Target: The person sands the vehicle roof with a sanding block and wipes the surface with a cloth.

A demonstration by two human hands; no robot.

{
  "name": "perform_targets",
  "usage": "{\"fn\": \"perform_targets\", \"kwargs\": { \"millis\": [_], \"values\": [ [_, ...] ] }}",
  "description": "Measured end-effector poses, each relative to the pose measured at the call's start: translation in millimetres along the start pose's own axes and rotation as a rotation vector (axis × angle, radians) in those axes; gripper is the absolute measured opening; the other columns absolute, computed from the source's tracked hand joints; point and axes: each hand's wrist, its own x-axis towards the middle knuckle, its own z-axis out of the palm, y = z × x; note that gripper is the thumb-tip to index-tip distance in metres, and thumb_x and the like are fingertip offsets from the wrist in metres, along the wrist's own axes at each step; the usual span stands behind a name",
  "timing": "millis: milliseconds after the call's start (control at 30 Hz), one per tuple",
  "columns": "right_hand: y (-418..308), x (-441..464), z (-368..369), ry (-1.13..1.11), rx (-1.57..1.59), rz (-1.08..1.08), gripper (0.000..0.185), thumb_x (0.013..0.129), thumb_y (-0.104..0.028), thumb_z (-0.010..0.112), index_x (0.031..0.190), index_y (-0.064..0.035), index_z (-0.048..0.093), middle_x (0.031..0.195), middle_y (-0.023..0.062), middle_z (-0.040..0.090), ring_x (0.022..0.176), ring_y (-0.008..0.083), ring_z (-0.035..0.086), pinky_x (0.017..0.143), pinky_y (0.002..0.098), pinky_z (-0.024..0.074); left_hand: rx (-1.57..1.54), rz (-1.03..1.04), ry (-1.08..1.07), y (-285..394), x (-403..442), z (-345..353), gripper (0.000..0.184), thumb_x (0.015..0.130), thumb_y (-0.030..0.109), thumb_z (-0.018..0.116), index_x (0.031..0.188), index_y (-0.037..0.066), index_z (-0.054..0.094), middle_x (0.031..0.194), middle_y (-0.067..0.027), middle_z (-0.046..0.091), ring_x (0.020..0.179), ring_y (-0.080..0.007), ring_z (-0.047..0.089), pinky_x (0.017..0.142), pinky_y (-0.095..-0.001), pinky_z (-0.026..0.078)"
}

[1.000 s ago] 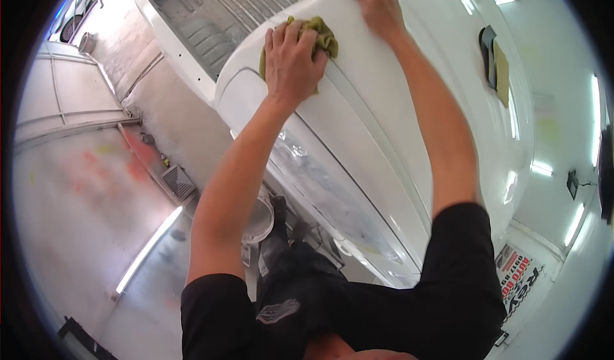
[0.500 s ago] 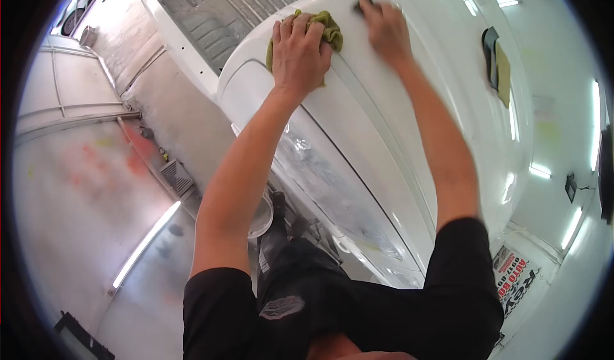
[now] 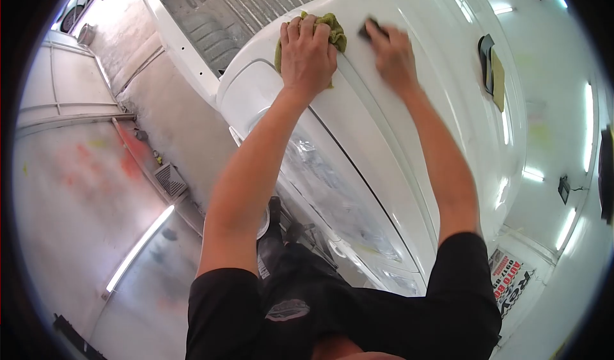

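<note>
My left hand [image 3: 308,56] presses a crumpled olive-green cloth [image 3: 331,32] against the white vehicle body [image 3: 358,114], near its left rounded edge. The fingers curl over the cloth, which sticks out on both sides of them. My right hand [image 3: 395,56], blurred by motion, grips a small dark block [image 3: 369,30] against the same white panel, a short way right of the cloth. The block's underside is hidden. Further right on the panel lie a dark grey pad [image 3: 486,59] and a tan strip [image 3: 497,80], side by side.
Plastic film covers a headlight [image 3: 332,190] below my arms. A ribbed metal bed [image 3: 208,18] lies beyond the panel at the top. A bucket [image 3: 263,224] stands partly hidden by my left arm. Paint-stained walls [image 3: 89,187] with tube lights [image 3: 141,248] and a printed banner [image 3: 511,277] surround the vehicle.
My right hand has shifted slightly down and right over the panel with the dark block. My left hand and the cloth appear a little further right, as the whole view has shifted slightly.
</note>
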Motion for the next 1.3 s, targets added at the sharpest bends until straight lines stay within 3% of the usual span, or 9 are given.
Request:
{"fn": "perform_targets", "kwargs": {
  "millis": [200,300,333,433,567,667,800,1033,1300],
  "values": [
    [24,-8,4,0.044,0.055,-0.198,0.046,0.092,-0.002,0.061,0.133,-0.0179,0.074,0.120,0.0197,0.070,0.109,0.0405,0.065,0.098,0.0478,0.0526,-0.016,0.001,0.024,-1,2,0,0.027,0.089,0.012,0.067,0.115,0.003,0.069,0.137,-0.0188,0.062,0.134,-0.0414,0.051,0.119,-0.0578,0.035],
    [64,109,56,-0.007,-0.122,0.043,0.036,0.097,-0.014,0.064,0.130,-0.0188,0.075,0.116,0.0186,0.070,0.104,0.0410,0.064,0.095,0.0493,0.0518,-0.010,0.012,0.022,-2,-2,3,0.026,0.089,0.012,0.067,0.113,0.003,0.069,0.136,-0.0190,0.062,0.134,-0.0415,0.051,0.120,-0.0562,0.035],
    [36,125,49,-0.113,-0.017,0.381,0.027,0.098,-0.014,0.055,0.112,-0.0058,0.077,0.121,0.0236,0.069,0.119,0.0448,0.061,0.105,0.0537,0.0493,-0.009,0.015,0.025,-2,0,4,0.026,0.089,0.012,0.067,0.113,0.003,0.068,0.136,-0.0191,0.062,0.133,-0.0416,0.052,0.120,-0.0556,0.035],
    [23,72,36,-0.046,-0.110,0.117,0.038,0.095,-0.011,0.066,0.132,-0.0184,0.075,0.115,0.0176,0.069,0.103,0.0402,0.063,0.096,0.0489,0.0518,-0.026,0.021,0.012,-1,1,0,0.026,0.088,0.012,0.067,0.112,0.003,0.068,0.136,-0.0192,0.062,0.132,-0.0414,0.052,0.120,-0.0545,0.034],
    [-40,-63,-34,0.010,0.138,-0.004,0.049,0.085,0.004,0.066,0.130,-0.0152,0.075,0.117,0.0162,0.065,0.105,0.0368,0.063,0.091,0.0490,0.0525,-0.007,-0.010,0.052,2,1,-1,0.028,0.087,0.011,0.067,0.114,0.002,0.068,0.135,-0.0198,0.062,0.131,-0.0426,0.052,0.118,-0.0561,0.035],
    [-3,-18,-5,0.038,0.026,-0.135,0.047,0.086,0.002,0.064,0.128,-0.0155,0.075,0.113,0.0172,0.066,0.103,0.0383,0.063,0.090,0.0489,0.0528,-0.032,-0.010,0.046,1,2,0,0.028,0.088,0.011,0.066,0.114,0.002,0.068,0.136,-0.0202,0.061,0.131,-0.0431,0.052,0.119,-0.0566,0.035],
    [59,125,85,0.103,-0.155,0.145,0.036,0.098,-0.020,0.063,0.133,-0.0211,0.074,0.119,0.0196,0.066,0.108,0.0408,0.063,0.096,0.0508,0.0515,-0.033,-0.007,0.029,0,1,2,0.029,0.087,0.011,0.067,0.114,0.002,0.068,0.136,-0.0203,0.061,0.132,-0.0439,0.051,0.120,-0.0577,0.034],
    [-38,-49,-20,0.034,0.137,0.006,0.044,0.087,-0.004,0.069,0.129,-0.0172,0.076,0.114,0.0149,0.064,0.103,0.0362,0.061,0.091,0.0486,0.0512,-0.051,-0.032,0.031,0,1,1,0.029,0.086,0.011,0.068,0.114,0.003,0.068,0.137,-0.0208,0.060,0.134,-0.0451,0.050,0.120,-0.0605,0.033],
    [42,113,59,0.134,-0.066,0.076,0.026,0.096,-0.015,0.062,0.119,-0.0151,0.075,0.106,0.0187,0.065,0.099,0.0411,0.063,0.088,0.0511,0.0523,-0.037,-0.006,0.019,1,2,-2,0.029,0.085,0.010,0.068,0.112,0.003,0.066,0.137,-0.0200,0.060,0.133,-0.0449,0.051,0.120,-0.0600,0.034]
  ]
}}
